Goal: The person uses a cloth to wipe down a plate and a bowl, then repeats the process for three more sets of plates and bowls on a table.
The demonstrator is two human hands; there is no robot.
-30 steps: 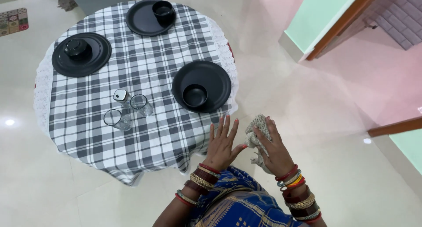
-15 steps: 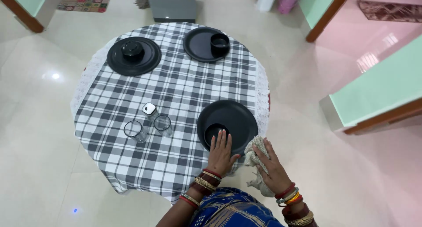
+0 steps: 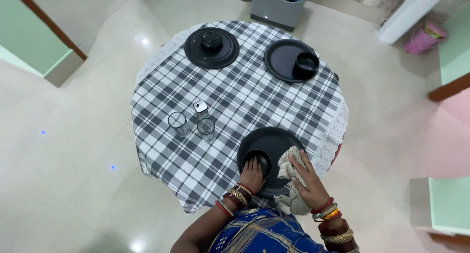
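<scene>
Fingers of the left hand (image 3: pixel 252 174) curl over the near rim of a small black bowl (image 3: pixel 256 161), which sits at seven o'clock on a round matte-black plate (image 3: pixel 272 141) at the checked table's near edge. At three o'clock from the bowl, the right hand (image 3: pixel 306 180) grips a coarse beige cloth (image 3: pixel 287 163), pressing it onto the plate.

A single view — the head camera — looks almost straight down from above the person's standing height. The round counter (image 3: pixel 235 101) fills the middle of the picture, its near edge just ahead of the person's body at the bottom — pale floor (image 3: pixel 73 160) surrounds it, seen from well above.
</scene>
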